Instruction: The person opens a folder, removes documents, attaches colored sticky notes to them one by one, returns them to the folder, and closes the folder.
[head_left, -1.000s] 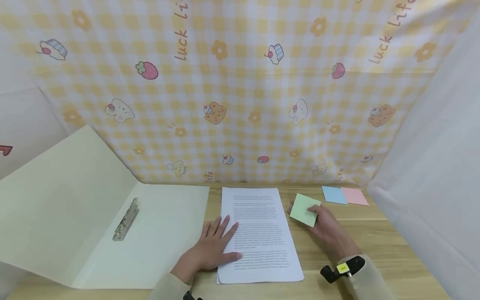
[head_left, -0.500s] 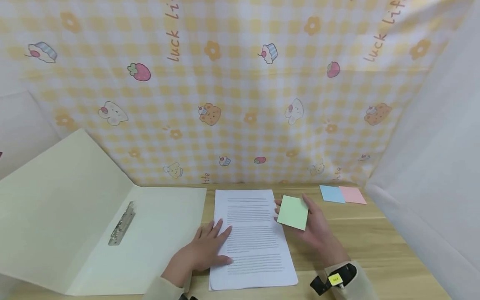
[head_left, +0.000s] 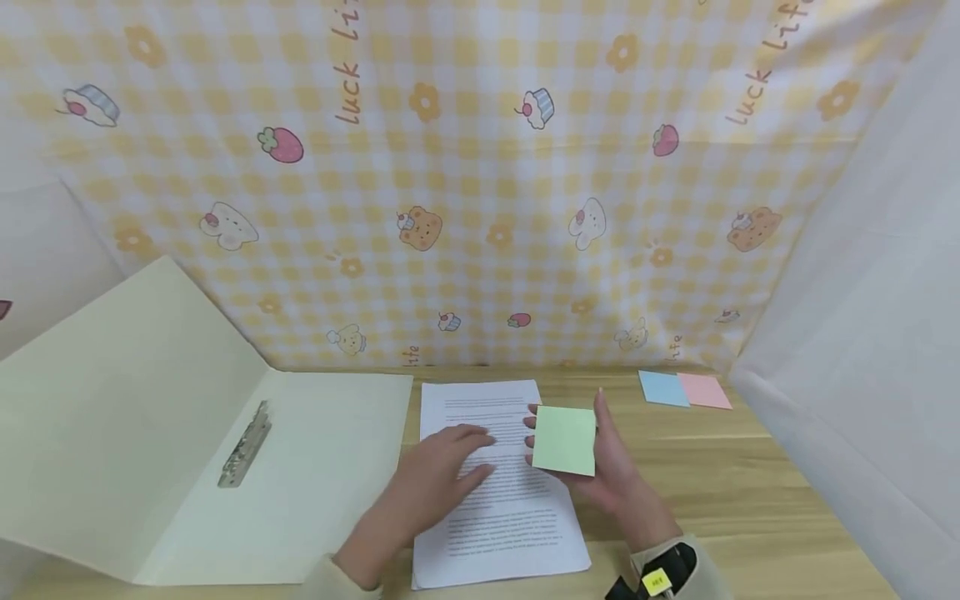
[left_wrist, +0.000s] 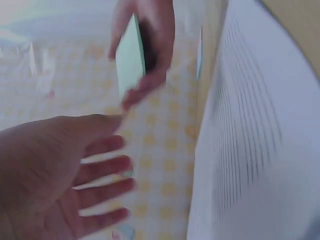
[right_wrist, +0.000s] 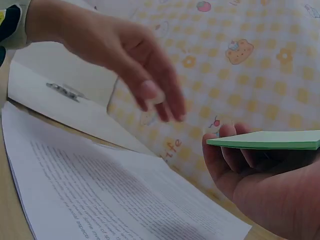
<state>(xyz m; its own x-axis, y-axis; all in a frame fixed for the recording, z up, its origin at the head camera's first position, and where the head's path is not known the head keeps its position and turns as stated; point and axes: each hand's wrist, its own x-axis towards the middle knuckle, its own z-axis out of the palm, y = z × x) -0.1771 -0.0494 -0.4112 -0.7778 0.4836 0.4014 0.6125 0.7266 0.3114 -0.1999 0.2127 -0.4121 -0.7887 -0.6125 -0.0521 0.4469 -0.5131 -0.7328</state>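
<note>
A pad of light green sticky notes lies in my right hand; the fingers cradle it from below, their tips showing past its left edge. In the right wrist view the pad appears edge-on, several sheets thick. My left hand hovers over a stack of printed paper, fingers loosely bent and holding nothing. The left wrist view shows the left hand with spread fingers, apart from the pad. Part of the printed text is hidden beneath both hands.
An open white folder with a metal clip stands at the left, its cover raised. Blue sticky notes and pink sticky notes lie at the back right of the wooden table. A checked curtain hangs behind.
My right hand has brought the green pad leftward to the paper stack's edge, and its thumb has come off the pad's top. The left hand has lifted from the paper toward the pad.
</note>
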